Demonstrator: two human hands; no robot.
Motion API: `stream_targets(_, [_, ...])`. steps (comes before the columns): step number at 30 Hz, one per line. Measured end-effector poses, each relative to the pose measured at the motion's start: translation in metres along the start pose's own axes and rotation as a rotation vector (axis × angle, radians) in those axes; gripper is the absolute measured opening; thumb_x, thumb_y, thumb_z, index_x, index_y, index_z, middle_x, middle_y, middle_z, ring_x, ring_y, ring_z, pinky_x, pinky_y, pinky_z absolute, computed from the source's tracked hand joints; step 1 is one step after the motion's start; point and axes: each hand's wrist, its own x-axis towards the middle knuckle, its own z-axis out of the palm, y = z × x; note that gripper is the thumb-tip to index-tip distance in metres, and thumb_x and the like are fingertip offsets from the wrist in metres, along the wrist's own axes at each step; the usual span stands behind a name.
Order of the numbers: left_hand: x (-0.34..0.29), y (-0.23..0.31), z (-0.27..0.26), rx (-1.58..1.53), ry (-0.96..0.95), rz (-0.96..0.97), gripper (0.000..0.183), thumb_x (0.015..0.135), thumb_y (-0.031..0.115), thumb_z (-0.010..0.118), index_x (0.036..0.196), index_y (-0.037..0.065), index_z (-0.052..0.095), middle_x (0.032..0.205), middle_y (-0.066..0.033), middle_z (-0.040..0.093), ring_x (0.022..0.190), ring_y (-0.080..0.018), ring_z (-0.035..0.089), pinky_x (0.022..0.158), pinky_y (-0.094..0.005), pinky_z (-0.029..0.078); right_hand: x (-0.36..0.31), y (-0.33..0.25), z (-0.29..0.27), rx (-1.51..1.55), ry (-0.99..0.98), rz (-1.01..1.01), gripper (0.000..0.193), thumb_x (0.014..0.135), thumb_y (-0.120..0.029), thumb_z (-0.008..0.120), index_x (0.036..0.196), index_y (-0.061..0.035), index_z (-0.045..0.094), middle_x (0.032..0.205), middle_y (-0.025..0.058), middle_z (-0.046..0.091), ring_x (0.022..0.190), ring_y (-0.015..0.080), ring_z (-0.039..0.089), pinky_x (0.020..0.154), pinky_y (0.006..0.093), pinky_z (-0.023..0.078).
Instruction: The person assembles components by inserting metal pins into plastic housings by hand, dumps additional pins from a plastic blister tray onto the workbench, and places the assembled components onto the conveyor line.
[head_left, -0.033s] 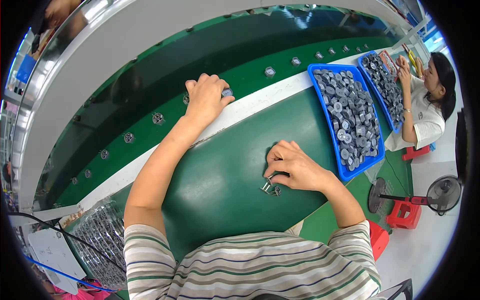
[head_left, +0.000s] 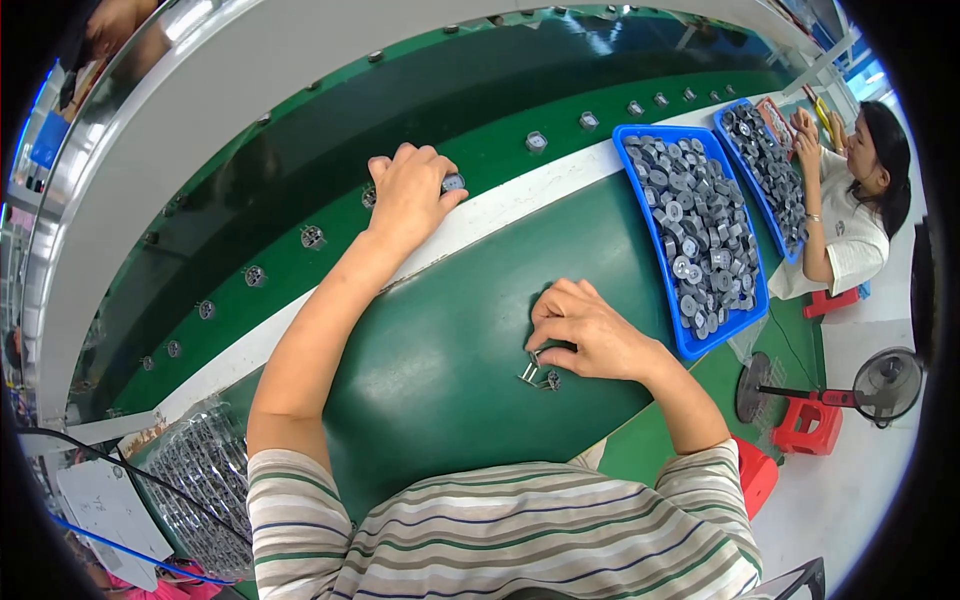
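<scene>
We reach our left hand [head_left: 408, 195] forward across the white strip [head_left: 500, 208] onto the green conveyor belt [head_left: 300, 180], fingers curled down over a small round grey part [head_left: 452, 183] that shows at the thumb side; the hand touches it, but we cannot tell whether the fingers truly pinch it. More of the same round parts [head_left: 313, 237] sit spaced along the belt in a curved line, each well apart from the next.

Our right hand [head_left: 590, 328] rests on the green table top [head_left: 440, 340] close to our body, fingers bent inward and closed narrowly over a few small metal pieces [head_left: 538, 376] that lie on the surface just under the fingertips, partly hidden by them.

To the right of that hand stands a blue tray [head_left: 690, 345] filled with grey round parts [head_left: 695, 215]. Beyond it lies a second blue tray [head_left: 722, 122], where another person [head_left: 850, 225] in a white top works with both hands. A fan [head_left: 885, 378] and a red stool [head_left: 806, 425] stand on the floor at right. A clear bag of dark parts [head_left: 205, 475] lies at our lower left.
</scene>
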Motion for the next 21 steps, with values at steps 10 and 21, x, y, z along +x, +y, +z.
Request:
stream_targets(10, [-0.063, 0.061, 0.004, -0.372, -0.183, 0.176, 0.028, 0.08, 0.023, 0.088, 0.103, 0.012, 0.075, 0.102, -0.004, 0.065, 0.109, -0.0246, 0.058, 0.095, -0.0433, 0.034, 0.011, -0.008, -0.013, 0.256, 0.263, 0.578, 0.012, 0.086, -0.004, 0.075, 0.095, 0.0019, 0.07, 0.087, 0.0135, 0.068, 0.084, 0.0344, 0.066, 0.079, 0.0443, 0.055])
stream_targets(21, [-0.082, 0.061, 0.01, -0.411, -0.078, 0.187, 0.036, 0.081, 0.021, 0.088, 0.11, 0.012, 0.068, 0.108, -0.005, 0.057, 0.11, -0.0234, 0.057, 0.093, -0.0391, 0.033, 0.022, 0.006, 0.003, -0.305, 0.331, 0.071, 0.014, 0.084, -0.005, 0.079, 0.096, -0.001, 0.072, 0.098, 0.013, 0.064, 0.095, 0.0333, 0.064, 0.081, 0.0462, 0.054])
